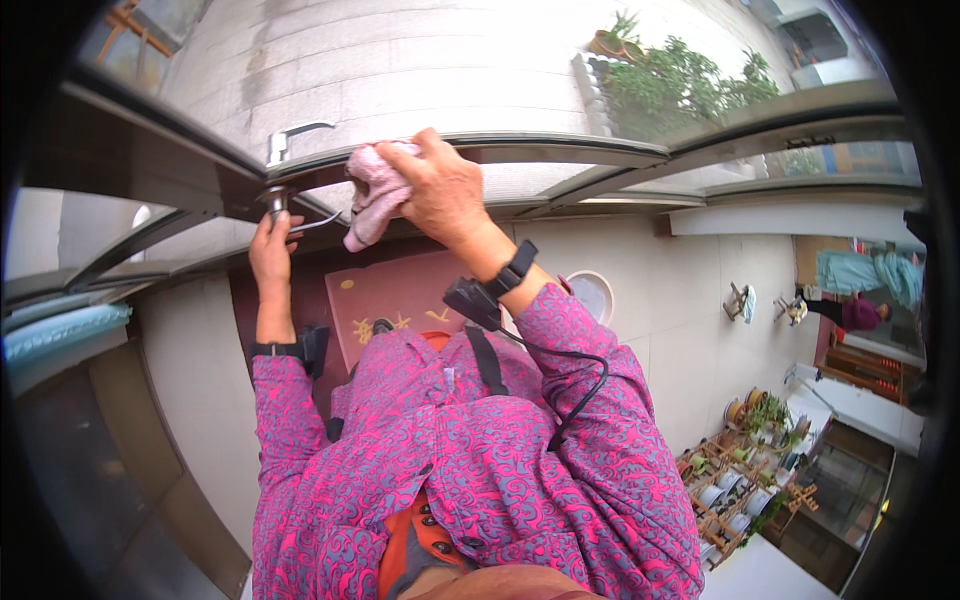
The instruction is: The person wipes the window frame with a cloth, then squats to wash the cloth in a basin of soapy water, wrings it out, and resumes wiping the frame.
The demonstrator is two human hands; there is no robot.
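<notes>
A glass door with a dark metal frame (pixel 570 154) stands in front of me. My left hand (pixel 270 252) is closed round the base of the silver door handle (pixel 318 224) on the near side, its lever pointing right. On the far side of the frame a matching lever handle (pixel 299 131) shows. In my right hand (pixel 447 195) a crumpled pink cloth (pixel 378 190) is bunched against the door's frame, just right of the handle. The palm side of that hand is hidden.
A reddish doormat (pixel 400 290) with yellow characters lies at my feet. Right of it stands a pale round basin (pixel 588 298). Potted plants on a rack (pixel 735 490) line the lower right. Another person (pixel 858 313) is farther right, near small stools (pixel 740 303).
</notes>
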